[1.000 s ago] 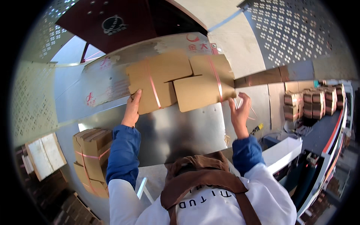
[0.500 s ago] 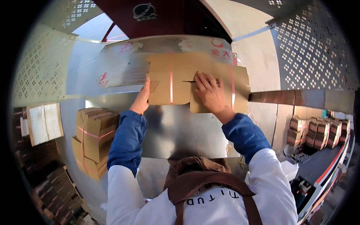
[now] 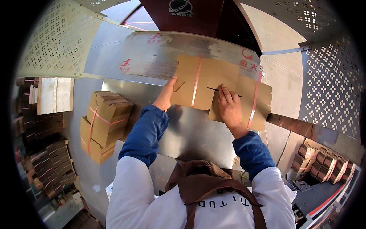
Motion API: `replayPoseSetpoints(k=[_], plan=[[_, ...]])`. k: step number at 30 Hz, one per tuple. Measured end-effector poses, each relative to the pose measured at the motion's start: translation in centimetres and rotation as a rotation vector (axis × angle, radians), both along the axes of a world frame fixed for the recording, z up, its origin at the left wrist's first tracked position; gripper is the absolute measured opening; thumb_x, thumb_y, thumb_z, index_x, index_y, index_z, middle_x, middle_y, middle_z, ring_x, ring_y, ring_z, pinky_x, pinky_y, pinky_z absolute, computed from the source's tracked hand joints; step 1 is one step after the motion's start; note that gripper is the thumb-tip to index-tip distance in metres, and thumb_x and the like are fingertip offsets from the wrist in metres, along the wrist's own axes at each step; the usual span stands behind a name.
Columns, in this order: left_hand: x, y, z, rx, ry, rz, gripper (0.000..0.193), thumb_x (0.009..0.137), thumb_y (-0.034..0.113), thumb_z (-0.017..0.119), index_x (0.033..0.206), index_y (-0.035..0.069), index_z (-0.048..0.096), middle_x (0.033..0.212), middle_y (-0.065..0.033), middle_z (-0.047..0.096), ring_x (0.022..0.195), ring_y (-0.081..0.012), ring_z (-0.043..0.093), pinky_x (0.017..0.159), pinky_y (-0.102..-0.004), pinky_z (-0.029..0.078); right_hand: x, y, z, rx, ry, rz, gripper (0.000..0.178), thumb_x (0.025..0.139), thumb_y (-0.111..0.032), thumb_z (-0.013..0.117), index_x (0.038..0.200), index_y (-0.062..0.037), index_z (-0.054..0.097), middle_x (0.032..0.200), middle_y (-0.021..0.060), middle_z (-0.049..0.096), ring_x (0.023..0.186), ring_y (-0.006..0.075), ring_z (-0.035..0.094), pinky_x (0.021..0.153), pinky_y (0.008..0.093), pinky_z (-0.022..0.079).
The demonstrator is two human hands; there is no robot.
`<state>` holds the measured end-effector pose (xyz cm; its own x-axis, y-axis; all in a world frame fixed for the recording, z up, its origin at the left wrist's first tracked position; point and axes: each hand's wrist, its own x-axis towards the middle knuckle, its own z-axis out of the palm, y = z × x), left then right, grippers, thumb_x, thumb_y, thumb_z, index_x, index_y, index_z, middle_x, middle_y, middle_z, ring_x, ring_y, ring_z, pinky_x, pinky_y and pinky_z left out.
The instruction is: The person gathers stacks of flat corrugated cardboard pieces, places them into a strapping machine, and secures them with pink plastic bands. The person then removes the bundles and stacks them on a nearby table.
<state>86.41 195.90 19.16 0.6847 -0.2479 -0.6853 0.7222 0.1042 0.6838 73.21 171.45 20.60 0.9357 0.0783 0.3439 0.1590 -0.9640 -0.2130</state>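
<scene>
— Cardboard, then: where do we have it?

— Our right hand (image 3: 230, 107) lies flat on the flattened cardboard bundle (image 3: 213, 86), fingers spread open, palm pressing just below a dark slit. The bundle rests on the metal table (image 3: 198, 133) ahead of us, bound by pink straps (image 3: 196, 82).

— And our left hand (image 3: 166, 97)?

— It touches the bundle's left edge, fingers extended along it, thumb up near a notch; we see no closed grip.

— What else do we see nearby?

— Well to the left of our left hand stands a strapped stack of cardboard (image 3: 103, 124). Far right of our right hand, more small bundles (image 3: 324, 164) sit in a row.
</scene>
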Motion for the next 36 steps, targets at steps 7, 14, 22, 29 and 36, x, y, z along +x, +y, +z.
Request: replayPoseSetpoints(k=[7, 14, 22, 29, 36], plan=[[0.0, 0.0, -1.0, -0.054, 0.003, 0.044, 0.054, 0.097, 0.044, 0.051, 0.135, 0.006, 0.047, 0.130, -0.0088, 0.055, 0.116, -0.0201, 0.056, 0.094, -0.0354, 0.048, 0.2, -0.2, -0.3, 0.020, 0.023, 0.036, 0.041, 0.085, -0.012, 0.061, 0.123, 0.0019, 0.056, 0.131, 0.0094, 0.051, 0.108, 0.0255, 0.050, 0.094, 0.0356, 0.044], [-0.2, 0.0, -1.3, -0.056, -0.005, 0.028, 0.056, 0.096, 0.045, 0.053, 0.134, 0.005, 0.045, 0.129, -0.0091, 0.055, 0.116, -0.0201, 0.056, 0.093, -0.0364, 0.049, 0.1, -0.4, 0.3, -0.009, 0.062, 0.039, 0.040, 0.086, -0.013, 0.060, 0.122, 0.0029, 0.056, 0.132, 0.0110, 0.050, 0.111, 0.0260, 0.049, 0.095, 0.0344, 0.044], [0.2, 0.0, -2.3, -0.014, -0.040, 0.002, 0.046, 0.101, 0.043, 0.043, 0.128, 0.009, 0.056, 0.125, -0.0065, 0.059, 0.115, -0.0185, 0.056, 0.095, -0.0349, 0.047, 0.8, -0.8, 0.2, -0.163, 0.049, 0.107, 0.038, 0.089, -0.015, 0.056, 0.122, 0.0037, 0.057, 0.131, 0.0130, 0.050, 0.125, 0.0284, 0.044, 0.103, 0.0367, 0.041], [0.4, 0.4, -2.2, -0.013, -0.059, -0.038, 0.049, 0.100, 0.047, 0.043, 0.130, 0.009, 0.055, 0.128, -0.0066, 0.059, 0.116, -0.0180, 0.056, 0.097, -0.0346, 0.046, 0.6, -0.2, -0.4, -0.063, 0.009, 0.062, 0.039, 0.088, -0.015, 0.056, 0.123, 0.0027, 0.056, 0.129, 0.0129, 0.051, 0.118, 0.0271, 0.048, 0.100, 0.0356, 0.042], [0.5, 0.0, -2.7, -0.030, -0.041, 0.004, 0.046, 0.100, 0.044, 0.045, 0.127, 0.008, 0.056, 0.124, -0.0054, 0.060, 0.113, -0.0179, 0.057, 0.092, -0.0351, 0.049, 0.6, -0.6, -0.5, -0.075, 0.019, 0.039, 0.041, 0.086, -0.016, 0.058, 0.124, 0.0014, 0.056, 0.129, 0.0112, 0.051, 0.117, 0.0259, 0.049, 0.098, 0.0342, 0.043]])
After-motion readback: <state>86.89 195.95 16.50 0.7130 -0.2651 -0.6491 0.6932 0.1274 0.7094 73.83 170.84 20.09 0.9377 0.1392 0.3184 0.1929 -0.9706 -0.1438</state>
